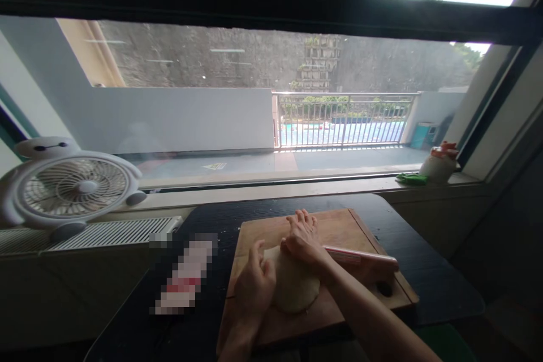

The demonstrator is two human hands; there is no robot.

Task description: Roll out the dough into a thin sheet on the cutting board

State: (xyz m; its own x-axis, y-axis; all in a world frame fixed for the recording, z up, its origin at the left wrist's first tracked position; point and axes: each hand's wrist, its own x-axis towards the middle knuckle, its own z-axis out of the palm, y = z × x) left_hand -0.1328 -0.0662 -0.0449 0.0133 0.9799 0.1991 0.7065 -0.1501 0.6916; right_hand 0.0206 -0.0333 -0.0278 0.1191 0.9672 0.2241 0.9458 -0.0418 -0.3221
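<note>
A flattened round of pale dough (297, 291) lies on a wooden cutting board (339, 220). The heel of my right hand (303, 237) rests on its far edge, with the fingers stretched out past it over the board. Along the dough's left side stands my left hand (257, 280), edge down, fingers extended and the thumb near the dough. Neither hand grips anything. To the right, partly behind my right forearm, a shiny pinkish rod (365, 258) lies across the board; its exact kind is unclear.
The board sits on a dark table (428, 277); a blurred-out item (184, 277) lies at left. A white fan (87, 186) stands by a vented radiator (123, 232). On the windowsill are a white container with an orange-red top (440, 164) and something green (411, 180).
</note>
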